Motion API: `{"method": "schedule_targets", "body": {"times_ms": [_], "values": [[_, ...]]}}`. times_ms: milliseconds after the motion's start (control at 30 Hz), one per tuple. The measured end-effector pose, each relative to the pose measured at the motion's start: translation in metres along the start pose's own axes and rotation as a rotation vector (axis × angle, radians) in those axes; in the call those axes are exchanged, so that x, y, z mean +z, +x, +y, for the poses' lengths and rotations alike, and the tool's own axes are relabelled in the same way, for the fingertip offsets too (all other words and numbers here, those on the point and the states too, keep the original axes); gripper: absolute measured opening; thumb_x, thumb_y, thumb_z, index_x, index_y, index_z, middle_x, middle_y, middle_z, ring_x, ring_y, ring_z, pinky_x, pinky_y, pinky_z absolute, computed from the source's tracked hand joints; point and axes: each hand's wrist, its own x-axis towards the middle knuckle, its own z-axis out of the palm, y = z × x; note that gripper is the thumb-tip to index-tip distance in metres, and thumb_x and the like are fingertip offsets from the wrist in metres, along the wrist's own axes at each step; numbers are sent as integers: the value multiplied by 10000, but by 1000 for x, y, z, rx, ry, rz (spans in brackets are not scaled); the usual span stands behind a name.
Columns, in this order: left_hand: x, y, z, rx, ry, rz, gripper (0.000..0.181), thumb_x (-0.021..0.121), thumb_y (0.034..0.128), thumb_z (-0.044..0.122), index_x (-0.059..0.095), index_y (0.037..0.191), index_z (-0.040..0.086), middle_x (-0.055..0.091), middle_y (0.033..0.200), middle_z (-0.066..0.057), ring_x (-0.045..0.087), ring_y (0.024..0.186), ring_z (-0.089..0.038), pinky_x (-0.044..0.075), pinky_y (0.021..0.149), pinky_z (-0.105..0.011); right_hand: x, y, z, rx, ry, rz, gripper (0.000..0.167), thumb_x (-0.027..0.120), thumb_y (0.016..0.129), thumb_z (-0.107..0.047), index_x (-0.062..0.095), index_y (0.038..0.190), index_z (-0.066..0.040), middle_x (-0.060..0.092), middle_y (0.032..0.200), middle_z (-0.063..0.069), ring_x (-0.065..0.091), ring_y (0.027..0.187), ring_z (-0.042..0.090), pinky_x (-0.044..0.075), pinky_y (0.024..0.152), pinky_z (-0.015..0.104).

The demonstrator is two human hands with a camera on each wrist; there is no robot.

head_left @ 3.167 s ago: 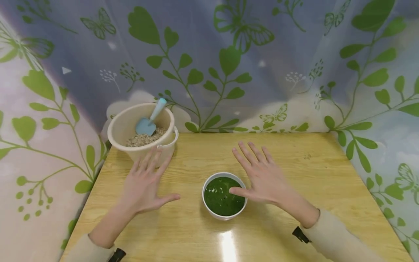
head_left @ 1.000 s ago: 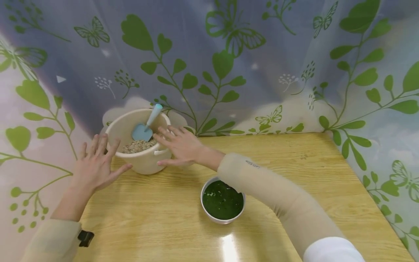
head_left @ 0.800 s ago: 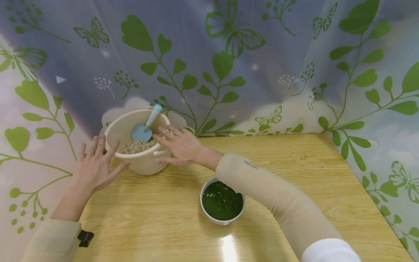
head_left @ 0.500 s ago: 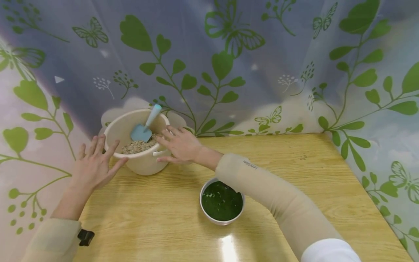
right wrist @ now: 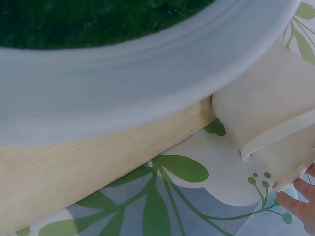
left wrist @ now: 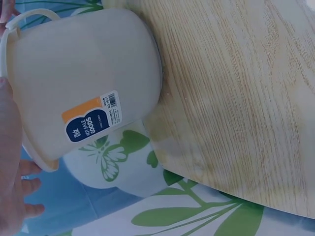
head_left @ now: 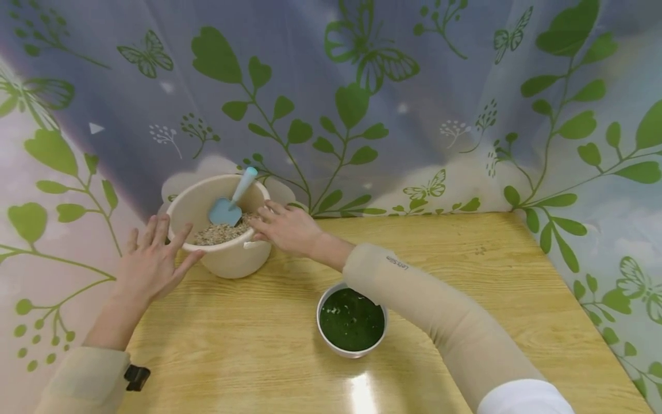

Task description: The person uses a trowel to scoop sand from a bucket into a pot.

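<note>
Left hand (head_left: 147, 267) splayed beside bucket (head_left: 233, 263), right hand (head_left: 289, 230) at its rim, palm-down.

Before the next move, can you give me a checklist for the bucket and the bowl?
1. Bucket standing upright on the table: ok.
2. Blue scoop inside the bucket: ok, its handle pokes up.
3. Left grip touching the bucket: cannot tell; its fingers are spread beside the edge.
4. Right grip holding tight: cannot tell; its fingers reach over the edge.
5. Nothing above the bowl: not ok, the right sleeve crosses over it.
</note>
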Motion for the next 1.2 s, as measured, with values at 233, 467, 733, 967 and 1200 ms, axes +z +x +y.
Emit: {"method": "schedule_targets", "body": {"times_ms": [233,467,733,967,1200], "values": [[0,0,6,-3,-13,-1,755,345,1080,656,355,1641,151,206,1683,-367,201,1577,-563,130,1254,-743,0,-5,2,6,-7,32,562,258,1126,-563,396,1618,-330,491,1625,-17,451,1540,238,562,1082,384],[2,2,20,33,-33,34,726,392,1081,628,401,1615,136,252,1661,-381,254,1551,-570,156,1244,-751,3,-19,9,15,9,101,489,332,1124,-539,500,1533,-330,552,1553,-26,489,1506,228,552,1097,385],[4,5,33,56,-36,88,709,429,1072,622,434,1595,143,298,1651,-372,294,1544,-555,194,1231,-756,11,-34,17,6,12,189,434,363,1125,-522,588,1421,-299,603,1489,-11,537,1463,243,578,1047,350],[5,6,40,55,-1,105,715,441,1060,639,445,1595,164,321,1646,-363,318,1544,-537,231,1230,-736,13,-39,20,2,-12,223,416,354,1128,-520,615,1341,-276,630,1444,-3,575,1409,234,631,880,326],[5,5,45,52,-25,119,703,465,1055,631,467,1582,166,322,1646,-363,322,1541,-543,236,1231,-731,12,-43,22,-1,-2,235,402,371,1128,-512,625,1317,-265,649,1435,-4,581,1409,231,635,842,324]]}}
